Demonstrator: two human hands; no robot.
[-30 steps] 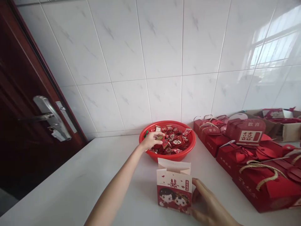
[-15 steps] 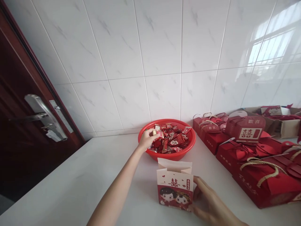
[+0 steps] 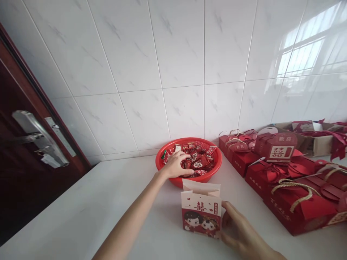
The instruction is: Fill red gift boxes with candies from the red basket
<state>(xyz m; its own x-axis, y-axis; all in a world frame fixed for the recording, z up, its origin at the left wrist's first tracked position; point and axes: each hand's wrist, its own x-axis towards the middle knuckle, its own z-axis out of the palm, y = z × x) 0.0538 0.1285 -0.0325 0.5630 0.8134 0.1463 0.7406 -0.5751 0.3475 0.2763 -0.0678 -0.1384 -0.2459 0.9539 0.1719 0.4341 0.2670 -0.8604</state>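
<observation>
My left hand (image 3: 177,165) reaches over the near left part of a red plastic basket (image 3: 159,159). Its thumb and fingers are spread above the wrapped candies (image 3: 200,162), and no candy shows between them. Below the basket, a small paper candy box (image 3: 201,216) stands upright on the white tabletop, its top flaps up. Two cartoon faces and red lettering decorate its front. My right hand (image 3: 234,227) grips the box by its right side, with some fingers hidden behind it.
Several red gift boxes (image 3: 284,195) with rope handles line the right side, a smaller red box (image 3: 276,147) on top. Behind them is an open cardboard box (image 3: 321,144). A tiled wall (image 3: 184,108) backs the table, and a dark door (image 3: 18,169) is at left.
The candy that my left hand was pinching is no longer seen in its fingers. That hand has spread and moved slightly right and down over the basket. My right hand stays at the box.
</observation>
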